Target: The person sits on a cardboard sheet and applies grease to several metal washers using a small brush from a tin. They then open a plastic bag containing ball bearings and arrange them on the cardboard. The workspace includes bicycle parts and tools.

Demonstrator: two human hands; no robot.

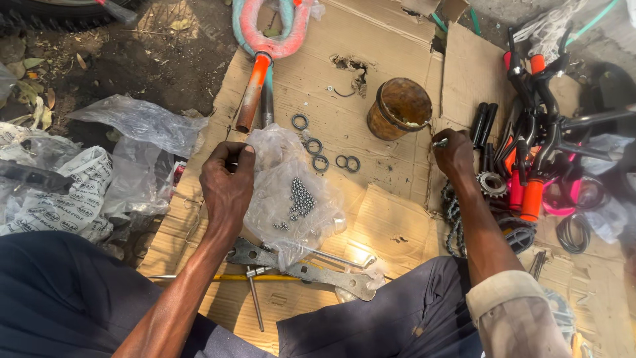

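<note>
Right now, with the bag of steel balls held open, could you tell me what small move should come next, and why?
Probably bring the right hand back to the clear bag: it pinches something small beside the brown tin, while the left hand holds the bag's edge and the steel balls lie loose inside.

— What's my left hand (227, 182) on?
— It pinches the clear bag (291, 192) of steel balls (301, 199).
— And my right hand (454, 154)?
— It grips a small metal part (440, 142) beside the rusty tin (399, 109).
</note>
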